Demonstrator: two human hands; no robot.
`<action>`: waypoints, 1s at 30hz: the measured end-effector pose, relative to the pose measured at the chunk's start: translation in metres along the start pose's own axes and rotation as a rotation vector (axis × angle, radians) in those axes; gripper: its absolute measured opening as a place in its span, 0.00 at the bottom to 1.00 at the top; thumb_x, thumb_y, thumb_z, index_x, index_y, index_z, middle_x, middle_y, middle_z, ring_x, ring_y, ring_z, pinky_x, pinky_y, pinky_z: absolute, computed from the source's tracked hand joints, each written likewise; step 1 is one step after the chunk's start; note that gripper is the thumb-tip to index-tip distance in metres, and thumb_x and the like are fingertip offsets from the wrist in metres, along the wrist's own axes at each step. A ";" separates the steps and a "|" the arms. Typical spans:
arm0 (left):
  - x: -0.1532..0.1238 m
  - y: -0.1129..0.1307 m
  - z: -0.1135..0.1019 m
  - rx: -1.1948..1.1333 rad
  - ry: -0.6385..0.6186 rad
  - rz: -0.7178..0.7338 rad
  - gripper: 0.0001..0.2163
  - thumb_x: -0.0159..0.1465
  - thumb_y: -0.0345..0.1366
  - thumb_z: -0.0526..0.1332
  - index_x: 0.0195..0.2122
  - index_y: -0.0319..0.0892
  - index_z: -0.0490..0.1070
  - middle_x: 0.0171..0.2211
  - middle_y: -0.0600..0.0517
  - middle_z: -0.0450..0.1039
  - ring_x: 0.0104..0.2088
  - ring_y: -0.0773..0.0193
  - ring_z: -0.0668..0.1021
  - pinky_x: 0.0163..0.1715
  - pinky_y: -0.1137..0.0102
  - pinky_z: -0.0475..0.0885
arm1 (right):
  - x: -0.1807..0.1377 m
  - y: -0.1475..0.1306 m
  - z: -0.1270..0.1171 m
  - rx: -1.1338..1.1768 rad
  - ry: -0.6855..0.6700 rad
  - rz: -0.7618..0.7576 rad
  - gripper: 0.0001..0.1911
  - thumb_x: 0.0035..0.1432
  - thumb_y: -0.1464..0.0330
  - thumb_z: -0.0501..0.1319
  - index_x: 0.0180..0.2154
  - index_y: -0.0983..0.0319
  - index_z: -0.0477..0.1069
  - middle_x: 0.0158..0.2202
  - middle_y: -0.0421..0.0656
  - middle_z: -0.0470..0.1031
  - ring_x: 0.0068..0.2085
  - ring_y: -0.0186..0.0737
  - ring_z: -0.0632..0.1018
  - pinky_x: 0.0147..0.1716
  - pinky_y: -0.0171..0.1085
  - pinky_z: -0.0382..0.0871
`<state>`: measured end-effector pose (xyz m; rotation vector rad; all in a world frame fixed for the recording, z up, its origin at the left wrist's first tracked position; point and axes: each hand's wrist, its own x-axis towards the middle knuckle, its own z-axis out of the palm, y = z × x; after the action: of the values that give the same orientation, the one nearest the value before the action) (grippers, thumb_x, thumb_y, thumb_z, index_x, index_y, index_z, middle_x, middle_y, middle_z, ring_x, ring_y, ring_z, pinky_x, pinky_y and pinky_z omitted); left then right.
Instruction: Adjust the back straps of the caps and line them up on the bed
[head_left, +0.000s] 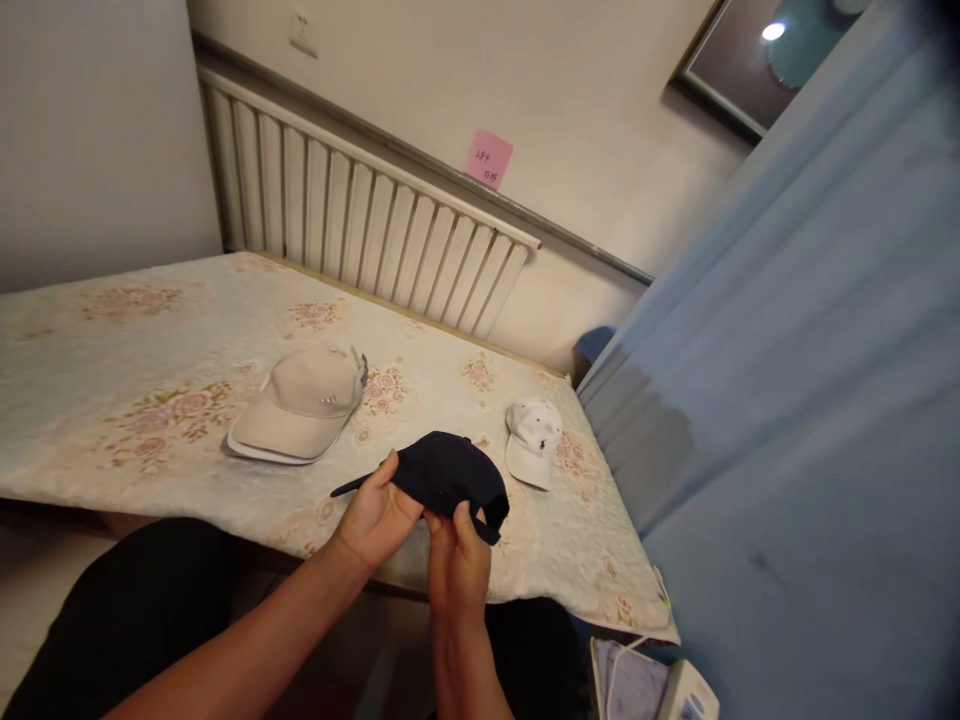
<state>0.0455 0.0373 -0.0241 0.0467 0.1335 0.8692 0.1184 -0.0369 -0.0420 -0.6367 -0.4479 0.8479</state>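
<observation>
A dark navy baseball cap (pixel 446 470) is held up over the front edge of the bed, its brim pointing left. My left hand (pixel 379 515) grips it near the brim, thumb on the outside and fingers underneath. At the back strap, my right hand (pixel 461 550) pinches the cap's lower edge; some fingertips are hidden. A beige baseball cap (pixel 311 385) rests to the left, with a white brim edge showing beneath its own. On the right lies a white baseball cap (pixel 534 430) with a small dark emblem.
The caps are on a flowered bed cover (pixel 187 350). Behind it runs a white radiator (pixel 360 210) below a pink note (pixel 489 158) on the wall. A blue curtain (pixel 787 400) hangs at the right, with a white box (pixel 688 692) low beside the bed.
</observation>
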 end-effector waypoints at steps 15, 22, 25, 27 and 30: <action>-0.001 0.002 -0.003 -0.010 0.120 -0.063 0.21 0.70 0.33 0.46 0.62 0.31 0.56 0.43 0.40 0.78 0.45 0.57 0.79 0.52 0.62 0.71 | -0.003 0.005 -0.006 -0.022 0.092 0.027 0.26 0.52 0.67 0.65 0.54 0.57 0.66 0.51 0.46 0.75 0.50 0.44 0.76 0.53 0.53 0.67; -0.002 -0.004 -0.008 0.009 0.116 -0.106 0.21 0.69 0.34 0.47 0.62 0.31 0.56 0.44 0.39 0.78 0.46 0.56 0.79 0.53 0.60 0.71 | -0.002 0.010 -0.006 -0.130 0.178 0.055 0.22 0.56 0.61 0.61 0.51 0.63 0.70 0.49 0.49 0.76 0.50 0.44 0.76 0.52 0.48 0.69; -0.001 0.000 -0.007 0.017 0.132 -0.093 0.20 0.69 0.33 0.48 0.60 0.30 0.58 0.42 0.39 0.78 0.45 0.56 0.79 0.51 0.60 0.72 | 0.000 0.008 -0.007 -0.135 0.160 0.061 0.20 0.58 0.59 0.59 0.48 0.63 0.72 0.47 0.49 0.77 0.50 0.45 0.76 0.52 0.49 0.69; -0.001 0.003 -0.006 0.017 0.163 -0.081 0.19 0.68 0.32 0.48 0.59 0.30 0.60 0.41 0.40 0.78 0.43 0.56 0.80 0.49 0.60 0.74 | 0.002 0.006 -0.007 -0.093 0.152 0.047 0.18 0.58 0.59 0.59 0.47 0.62 0.72 0.47 0.48 0.77 0.50 0.45 0.76 0.52 0.51 0.69; -0.001 0.007 -0.005 0.022 0.211 -0.046 0.18 0.68 0.30 0.48 0.58 0.32 0.61 0.42 0.40 0.78 0.42 0.57 0.81 0.47 0.62 0.75 | 0.003 0.003 -0.008 -0.063 0.167 0.035 0.18 0.57 0.60 0.59 0.47 0.61 0.72 0.47 0.47 0.77 0.49 0.44 0.77 0.52 0.52 0.69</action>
<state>0.0390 0.0414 -0.0288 -0.0279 0.3405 0.8251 0.1234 -0.0358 -0.0495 -0.7688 -0.3144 0.8089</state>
